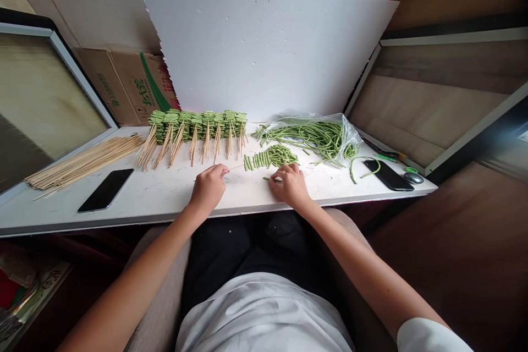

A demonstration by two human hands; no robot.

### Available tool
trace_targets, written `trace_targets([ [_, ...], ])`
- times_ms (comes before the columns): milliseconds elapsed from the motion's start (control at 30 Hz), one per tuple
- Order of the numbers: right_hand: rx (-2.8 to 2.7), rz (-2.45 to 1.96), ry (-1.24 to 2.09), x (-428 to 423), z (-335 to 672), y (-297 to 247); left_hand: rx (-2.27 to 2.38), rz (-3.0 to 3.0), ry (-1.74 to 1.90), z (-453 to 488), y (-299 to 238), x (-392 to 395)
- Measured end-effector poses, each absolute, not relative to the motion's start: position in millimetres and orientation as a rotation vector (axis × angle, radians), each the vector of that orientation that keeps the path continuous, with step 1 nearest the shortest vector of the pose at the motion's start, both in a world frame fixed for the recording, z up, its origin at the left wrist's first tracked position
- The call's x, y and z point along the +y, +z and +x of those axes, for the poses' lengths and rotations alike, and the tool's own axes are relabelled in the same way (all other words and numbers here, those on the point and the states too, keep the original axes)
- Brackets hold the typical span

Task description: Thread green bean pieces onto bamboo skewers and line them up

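Note:
My left hand is closed on a thin wooden skewer that points right over the table. Several short green bean pieces stand crosswise in a row along its far part. The pile of cut bean pieces lies just past them, touching or nearly so. My right hand is low over the table in front of this pile, its fingers pinched on a single bean piece, partly hidden by them.
Finished bean skewers are stacked at the back; bare skewers lie left beside a phone. Long green beans spill from a clear bag. Another phone lies right. A white board stands behind.

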State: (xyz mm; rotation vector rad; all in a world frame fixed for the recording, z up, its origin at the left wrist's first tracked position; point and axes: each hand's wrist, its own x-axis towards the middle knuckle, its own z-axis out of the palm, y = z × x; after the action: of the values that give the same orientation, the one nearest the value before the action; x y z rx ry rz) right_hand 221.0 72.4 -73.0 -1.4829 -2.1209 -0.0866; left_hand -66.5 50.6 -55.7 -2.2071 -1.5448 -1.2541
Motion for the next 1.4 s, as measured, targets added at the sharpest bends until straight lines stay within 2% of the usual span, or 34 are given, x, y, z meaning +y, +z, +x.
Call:
trace_targets([
  [267,-2.057,-1.354,0.029,75.3,218.7,-76.0,-1.563,-2.224,-1.277,-67.6,-56.0,51.0],
  [333,-1.896,-1.269,0.223,77.9,220.6,-73.1,-1.543,-2.221,-1.317,-68.9,-54.6,51.0],
  [533,-1.225,-1.030,1.086,89.4,235.6,-54.0,-1.546,-2.185,-1.412,-71.5,-49.2,51.1],
  [667,-1.059,-0.905,1.381,89.2,243.3,-37.2,-1.519,-2.178,-1.450,-70.7,-47.5,50.2],
  [1400,-1.063,-0.807,1.360,71.9,228.9,-23.6,-1.449,-2.248,-1.389,-63.8,-44.7,42.5],
])
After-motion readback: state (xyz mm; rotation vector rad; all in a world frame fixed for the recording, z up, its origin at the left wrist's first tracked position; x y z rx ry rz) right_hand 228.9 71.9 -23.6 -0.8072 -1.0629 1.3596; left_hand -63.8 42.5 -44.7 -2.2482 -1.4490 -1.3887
